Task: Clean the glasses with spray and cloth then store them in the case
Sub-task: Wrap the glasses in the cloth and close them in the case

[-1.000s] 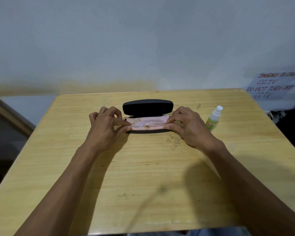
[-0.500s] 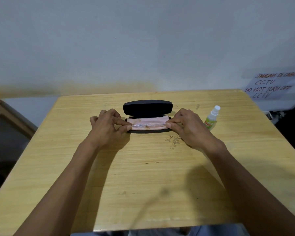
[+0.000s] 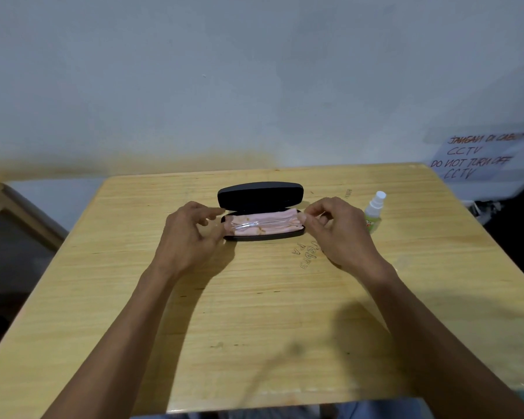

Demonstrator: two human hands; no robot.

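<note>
A black glasses case (image 3: 260, 195) lies open on the wooden table (image 3: 254, 313), its lid raised toward the wall. A pink cloth (image 3: 270, 226) fills the lower half, and clear-framed glasses (image 3: 247, 225) lie folded on it. My left hand (image 3: 191, 234) hovers just left of the case with fingers loosely spread, holding nothing. My right hand (image 3: 338, 229) is at the case's right end, its fingertips at the edge of the cloth; no firm grip shows. A small spray bottle (image 3: 374, 211) with a white nozzle stands right of that hand.
A paper sign about CCTV (image 3: 478, 155) hangs on the wall at the right. Another wooden piece of furniture (image 3: 3, 207) stands to the left of the table. The wall runs close behind the table's far edge.
Both hands pinched the ends of the cloth and glasses in the case before. Now the left hand has let go and drawn back, and the right hand's fingers have loosened and lifted.
</note>
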